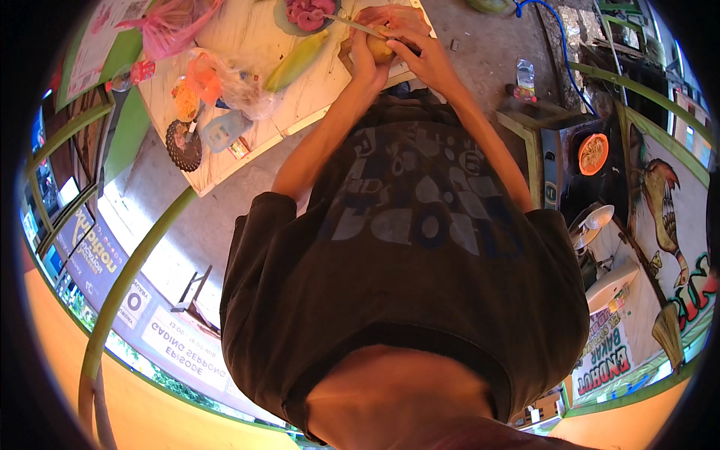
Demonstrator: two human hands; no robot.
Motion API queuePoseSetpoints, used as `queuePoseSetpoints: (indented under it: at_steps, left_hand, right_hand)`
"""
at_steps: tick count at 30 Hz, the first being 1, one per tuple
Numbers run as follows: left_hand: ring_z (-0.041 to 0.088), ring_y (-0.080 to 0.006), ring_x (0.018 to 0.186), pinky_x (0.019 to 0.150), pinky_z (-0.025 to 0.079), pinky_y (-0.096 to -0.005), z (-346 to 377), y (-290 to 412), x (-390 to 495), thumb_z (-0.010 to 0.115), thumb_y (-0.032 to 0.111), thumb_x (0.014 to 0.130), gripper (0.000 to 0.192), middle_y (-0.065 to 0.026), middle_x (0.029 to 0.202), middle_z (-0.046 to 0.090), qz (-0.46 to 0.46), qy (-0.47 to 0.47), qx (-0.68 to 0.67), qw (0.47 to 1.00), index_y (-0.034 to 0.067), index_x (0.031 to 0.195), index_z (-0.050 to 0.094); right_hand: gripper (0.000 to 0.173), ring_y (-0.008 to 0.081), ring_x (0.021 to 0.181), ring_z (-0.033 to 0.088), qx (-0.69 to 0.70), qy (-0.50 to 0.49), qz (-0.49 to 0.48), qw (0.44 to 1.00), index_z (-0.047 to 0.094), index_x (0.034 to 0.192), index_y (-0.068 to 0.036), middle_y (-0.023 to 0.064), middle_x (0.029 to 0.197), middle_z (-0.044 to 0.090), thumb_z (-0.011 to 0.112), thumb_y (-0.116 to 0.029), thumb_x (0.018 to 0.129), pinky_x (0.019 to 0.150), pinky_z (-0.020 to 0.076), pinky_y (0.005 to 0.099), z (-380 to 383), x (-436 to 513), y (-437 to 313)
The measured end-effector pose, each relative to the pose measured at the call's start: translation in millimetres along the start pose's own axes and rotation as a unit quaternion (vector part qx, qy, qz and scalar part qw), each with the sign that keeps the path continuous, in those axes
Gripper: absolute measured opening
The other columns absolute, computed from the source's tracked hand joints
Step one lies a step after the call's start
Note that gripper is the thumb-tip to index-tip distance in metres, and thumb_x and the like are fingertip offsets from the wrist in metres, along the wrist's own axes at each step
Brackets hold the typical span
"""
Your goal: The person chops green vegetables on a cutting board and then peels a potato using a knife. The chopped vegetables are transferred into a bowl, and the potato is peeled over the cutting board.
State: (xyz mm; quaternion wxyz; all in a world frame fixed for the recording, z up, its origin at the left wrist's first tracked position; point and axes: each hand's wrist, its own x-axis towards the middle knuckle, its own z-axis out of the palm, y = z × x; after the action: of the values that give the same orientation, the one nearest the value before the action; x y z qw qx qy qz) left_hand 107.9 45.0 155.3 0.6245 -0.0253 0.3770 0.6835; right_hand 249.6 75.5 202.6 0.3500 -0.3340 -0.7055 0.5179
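My left hand [368, 59] is closed around a round yellow-brown fruit or vegetable [382, 50] at the edge of a pale table [304, 115]. My right hand [422, 59] grips a knife [354, 23] whose blade points to the upper left across the top of this piece; fingers of both hands touch it. Behind the hands lies a reddish plastic bag [396, 17]. A dark bowl [279, 17] of pink food pieces [309, 12] stands further left. Nearer my left forearm, a long yellow-green vegetable [295, 61] rests on the table.
The table also bears a clear plastic bag [256, 93], an orange bag [203, 77], a pink bag [169, 31], shredded orange food [185, 101], a brown woven dish [184, 149] and a translucent container [225, 130]. To the right are a plastic bottle [525, 73] and an orange bowl [593, 153].
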Motion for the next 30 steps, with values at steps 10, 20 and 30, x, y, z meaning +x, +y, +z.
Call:
queuePoseSetpoints:
  at_steps: [10, 20, 30]
  left_hand:
    - [0.069, -0.0284, 0.096, 0.082, 0.058, -0.0394, -39.5, 24.1, 18.2, 0.057, 0.038, 0.100, 0.041, -0.0131, 0.111, 0.069, -0.111, -0.016, 0.021, 0.993, 0.007, 0.127, 0.061]
    - [0.070, -0.0290, 0.093, 0.076, 0.059, -0.0413, -56.0, 32.4, 22.4, 0.058, 0.038, 0.100, 0.035, -0.0130, 0.106, 0.070, -0.120, 0.036, 0.044, 0.991, 0.008, 0.120, 0.061]
    - [0.071, -0.0283, 0.088, 0.074, 0.060, -0.0378, -57.6, 35.4, 30.5, 0.052, 0.038, 0.102, 0.042, -0.0145, 0.102, 0.071, -0.143, -0.007, 0.045, 0.989, 0.002, 0.122, 0.062]
  right_hand:
    - [0.038, 0.0042, 0.060, 0.043, 0.130, 0.057, 0.218, 0.966, 0.066, 0.144, -0.013, -0.0051, 0.078, 0.055, 0.059, -0.030, 0.112, 0.053, 0.0352, 0.0235, 1.0, -2.4, 37.3]
    - [0.027, 0.0087, 0.072, 0.055, 0.037, 0.105, 0.120, 0.987, 0.060, 0.134, -0.008, 0.0014, 0.087, 0.063, 0.060, -0.021, 0.110, 0.064, 0.0451, 0.0271, 22.4, -8.7, 87.0]
    - [0.025, 0.0160, 0.084, 0.069, -0.017, 0.135, 0.145, 0.980, 0.072, 0.118, 0.001, 0.0098, 0.090, 0.075, 0.063, -0.019, 0.106, 0.077, 0.0543, 0.0318, 27.5, -9.9, 75.4]
